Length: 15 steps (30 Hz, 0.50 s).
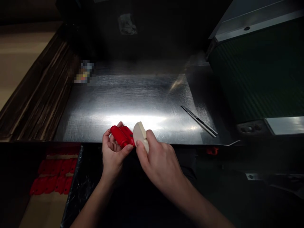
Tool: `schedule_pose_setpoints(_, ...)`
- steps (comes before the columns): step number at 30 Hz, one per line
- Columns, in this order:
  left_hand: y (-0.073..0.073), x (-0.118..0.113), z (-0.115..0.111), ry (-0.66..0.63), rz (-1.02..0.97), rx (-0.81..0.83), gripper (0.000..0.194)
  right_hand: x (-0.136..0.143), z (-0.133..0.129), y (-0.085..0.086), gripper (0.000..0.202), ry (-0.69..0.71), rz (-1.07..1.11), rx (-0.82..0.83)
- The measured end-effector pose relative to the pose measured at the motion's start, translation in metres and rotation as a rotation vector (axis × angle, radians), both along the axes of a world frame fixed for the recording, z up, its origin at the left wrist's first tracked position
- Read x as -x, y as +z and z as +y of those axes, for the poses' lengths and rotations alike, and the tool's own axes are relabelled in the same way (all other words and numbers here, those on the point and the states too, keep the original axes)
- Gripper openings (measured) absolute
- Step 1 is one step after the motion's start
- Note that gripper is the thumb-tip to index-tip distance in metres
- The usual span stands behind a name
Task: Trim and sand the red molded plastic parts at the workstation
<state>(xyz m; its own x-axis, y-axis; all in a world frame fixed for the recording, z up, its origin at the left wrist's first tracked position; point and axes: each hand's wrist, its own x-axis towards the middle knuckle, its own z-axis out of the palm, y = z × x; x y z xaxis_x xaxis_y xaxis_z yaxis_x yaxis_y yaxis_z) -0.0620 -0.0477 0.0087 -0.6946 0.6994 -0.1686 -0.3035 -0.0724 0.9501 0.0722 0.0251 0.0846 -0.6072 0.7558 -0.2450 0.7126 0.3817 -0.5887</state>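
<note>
Near the front edge of the metal table (99,104), my left hand (115,155) is closed around a red plastic part (120,136) with a rounded, tube-like side. My right hand (161,158) grips a cream-coloured block (140,134) with a curved edge, held between thumb and fingers. The block's edge is right beside the red part's right end; whether they touch I cannot tell. A slim craft knife (199,121) lies on the table to the right of my hands, its tip pointing to the back left.
Flattened cardboard (40,82) is stacked at the left. A green ribbed conveyor belt (258,72) stands at the right. Below the table at lower left, a box holds rows of red parts (52,185) on cardboard. A dark panel (156,34) closes off the back.
</note>
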Motion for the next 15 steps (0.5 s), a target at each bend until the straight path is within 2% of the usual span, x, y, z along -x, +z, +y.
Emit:
schedule_pose_setpoints(4,-0.0016,0.0,0.0,-0.012,-0.014,-0.008,0.088,0.0014,-0.0013,0.0011,0.015,0.029,-0.023,0.05)
schedule_pose_setpoints(8,-0.0024,-0.0001,-0.0002,0.003,-0.011,-0.008,0.091,0.0023,-0.0016,-0.0002,0.013,-0.019,-0.04,-0.021)
schedule_pose_setpoints(12,-0.0018,0.0002,-0.0007,-0.006,-0.01,-0.012,0.089,0.0028,-0.0012,-0.0007,0.015,0.012,-0.058,0.017)
schedule_pose_setpoints(15,-0.0018,0.0002,-0.0007,0.004,-0.014,-0.003,0.09,0.0032,-0.0016,-0.0005,0.015,-0.024,-0.079,-0.044)
